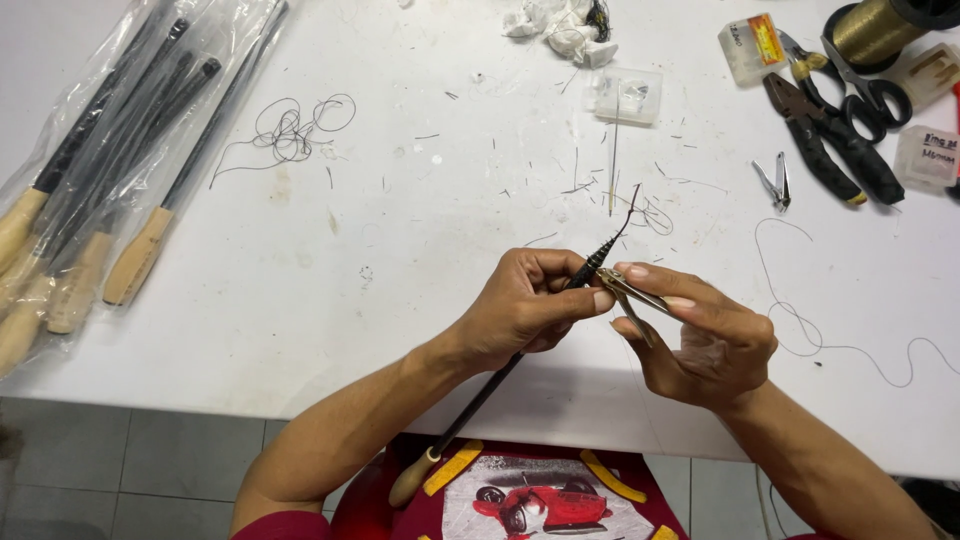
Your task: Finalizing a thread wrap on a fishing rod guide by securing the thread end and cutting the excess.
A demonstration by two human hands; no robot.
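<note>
A white tabletop (400,260) is carrying bagged rods (110,170), pliers (835,135), thread scraps and a nail clipper (775,182). Above its near edge, the left hand (520,305) is pinching a thin black rod (545,325), running diagonally, tip up-right, wooden handle toward the lap. The right hand (700,335) is squeezing a small metal clipper (635,298) at the tip.

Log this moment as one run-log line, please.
left hand: grips thin black rod near its tip | right hand: holds small metal clippers at rod tip | white table: pliers, bagged rods
</note>
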